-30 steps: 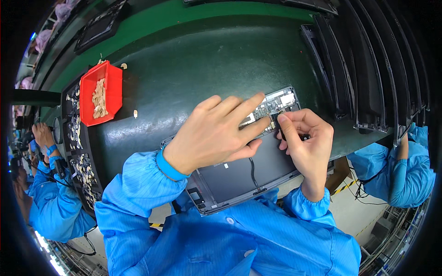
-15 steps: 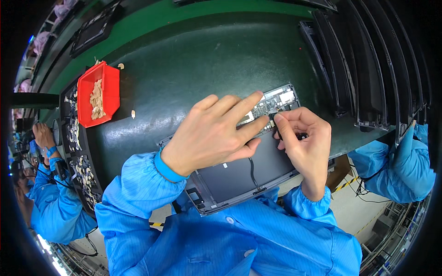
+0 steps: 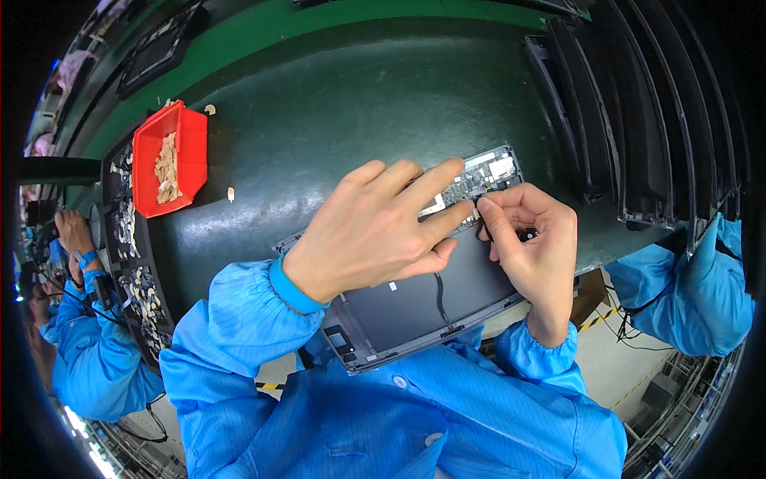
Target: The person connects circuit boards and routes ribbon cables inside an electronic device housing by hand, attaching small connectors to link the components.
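Note:
An opened dark grey laptop base (image 3: 399,315) lies at a slant before me, its near edge close to my body. Along its far side runs a circuit board (image 3: 456,190), partly covered by my hands. My left hand (image 3: 371,227) reaches over the base with fingers spread, the index and middle fingertips at the board. At the board's right part, my right hand (image 3: 536,243) pinches with thumb and index finger. Something small and dark shows by that pinch, too hidden to name. A black cable (image 3: 440,299) runs from under my left hand to the near edge.
Tan pieces fill part of a red bin (image 3: 195,160) at the left, beside a black tray (image 3: 144,299) of small parts. Dark panels (image 3: 630,120) stand in a row at the right. Other people in blue sleeves (image 3: 104,363) work at the left and right (image 3: 678,295).
Both hands keep nearly the same pose over the circuit board. The laptop base and hands sit very slightly further right in the picture.

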Available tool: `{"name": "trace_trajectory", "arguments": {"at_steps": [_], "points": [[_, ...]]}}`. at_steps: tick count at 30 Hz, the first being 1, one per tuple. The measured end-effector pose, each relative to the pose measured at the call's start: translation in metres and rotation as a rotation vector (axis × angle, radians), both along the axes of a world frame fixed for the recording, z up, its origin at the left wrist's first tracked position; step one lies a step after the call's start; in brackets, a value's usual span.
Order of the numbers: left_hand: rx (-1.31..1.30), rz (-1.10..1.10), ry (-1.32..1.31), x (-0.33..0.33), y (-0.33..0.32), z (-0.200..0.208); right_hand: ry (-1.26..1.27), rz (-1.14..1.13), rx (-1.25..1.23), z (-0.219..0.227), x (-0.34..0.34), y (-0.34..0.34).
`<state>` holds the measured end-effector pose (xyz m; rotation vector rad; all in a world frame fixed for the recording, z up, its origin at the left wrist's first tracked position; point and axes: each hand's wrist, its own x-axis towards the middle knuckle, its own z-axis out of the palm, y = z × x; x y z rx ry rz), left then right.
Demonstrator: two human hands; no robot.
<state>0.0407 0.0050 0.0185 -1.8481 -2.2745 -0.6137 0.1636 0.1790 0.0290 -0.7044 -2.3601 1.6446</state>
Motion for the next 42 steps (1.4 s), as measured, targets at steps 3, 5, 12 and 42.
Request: {"name": "trace_trajectory", "arguments": {"at_steps": [3, 5, 12, 42], "points": [[-0.016, 0.003, -0.014, -0.001, 0.001, 0.001, -0.019, 0.009, 0.013, 0.001, 0.000, 0.001], [-0.019, 0.005, -0.017, 0.000, 0.001, 0.002, -0.023, 0.021, 0.027, 0.002, -0.001, 0.004], [-0.055, 0.036, -0.069, 0.007, 0.005, 0.013, -0.064, -0.062, -0.028, 0.026, 0.012, 0.017], [0.055, -0.183, -0.164, 0.030, 0.056, 0.010, 0.175, -0.174, -0.375, -0.027, 0.054, 0.056]]}}
